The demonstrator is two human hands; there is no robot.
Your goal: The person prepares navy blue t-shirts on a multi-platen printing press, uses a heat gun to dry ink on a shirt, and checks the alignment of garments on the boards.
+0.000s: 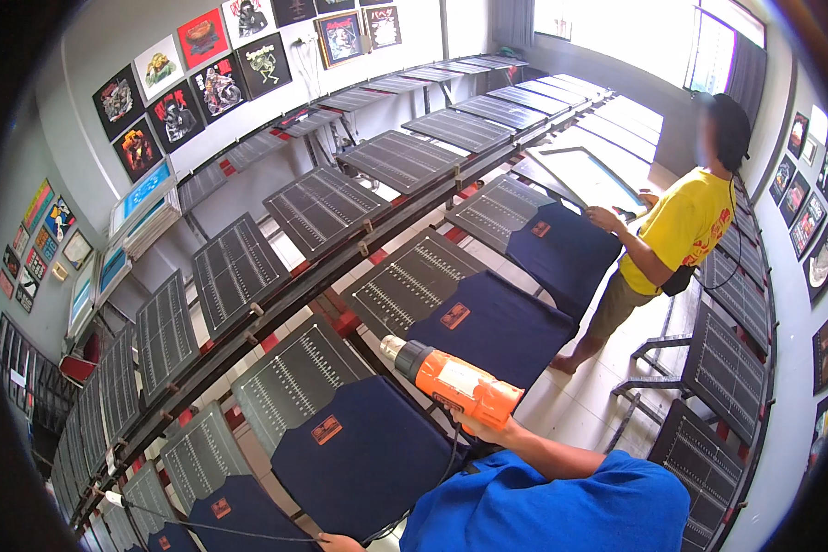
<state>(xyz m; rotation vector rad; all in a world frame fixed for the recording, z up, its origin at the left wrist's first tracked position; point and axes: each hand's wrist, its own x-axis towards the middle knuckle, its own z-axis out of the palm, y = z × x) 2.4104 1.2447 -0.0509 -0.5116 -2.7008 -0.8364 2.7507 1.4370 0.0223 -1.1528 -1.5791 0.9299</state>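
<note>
Right hand [480, 427]: fingers closed around the orange heat gun [460, 383]
Left hand [340, 544]: at dark cable [248, 534], finger grip I cannot tell

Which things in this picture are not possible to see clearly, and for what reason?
Right hand: head view, fingers mostly hidden by the heat gun.
Left hand: head view, partly cut off by the lower edge; its grip on the cord cannot be told.
Print on the nearest navy shirt: head view, details too small.
Outside the window: head view, lost in glare.
</note>
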